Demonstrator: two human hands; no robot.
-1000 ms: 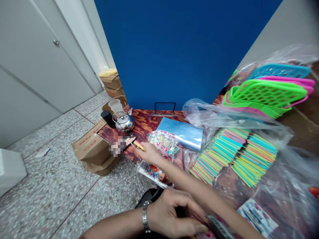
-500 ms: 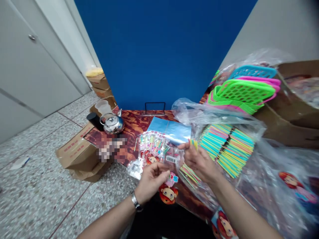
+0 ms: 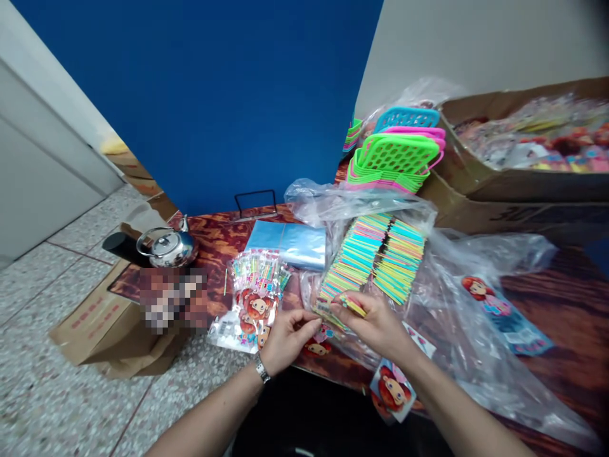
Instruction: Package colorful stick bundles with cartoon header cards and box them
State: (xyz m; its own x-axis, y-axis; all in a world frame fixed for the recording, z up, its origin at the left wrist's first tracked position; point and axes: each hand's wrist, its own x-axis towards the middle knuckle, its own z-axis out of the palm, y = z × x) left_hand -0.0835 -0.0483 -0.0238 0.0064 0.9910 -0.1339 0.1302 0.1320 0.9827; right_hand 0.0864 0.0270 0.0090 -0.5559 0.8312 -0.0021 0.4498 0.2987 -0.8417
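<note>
My left hand [image 3: 287, 343], wearing a metal watch, pinches a small clear plastic bag [image 3: 318, 348] printed with a red-haired cartoon figure. My right hand [image 3: 368, 322] is closed on a few thin yellow sticks [image 3: 354, 306] at the upper end of that bag. Whether their tips are inside it I cannot tell. Just beyond, two rows of thin colored sticks [image 3: 359, 247] lie on a clear plastic sheet. Left of my hands is a pile of filled cartoon bags [image 3: 257, 301], with sticks showing through their tops. Behind it lies a stack of blue-looking clear film bags [image 3: 285, 244].
A silver kettle [image 3: 171, 247] and a dark cylinder [image 3: 124, 247] stand at the table's left end. Green, pink and blue baskets [image 3: 399, 155] are stacked at the back right, beside a cardboard box [image 3: 518, 181] of packaged goods. A blue panel [image 3: 214, 108] rises behind the table.
The view has turned right. My right hand has brought the yellow sticks down to the bag's upper end, close to my left hand, which still grips the bag.
</note>
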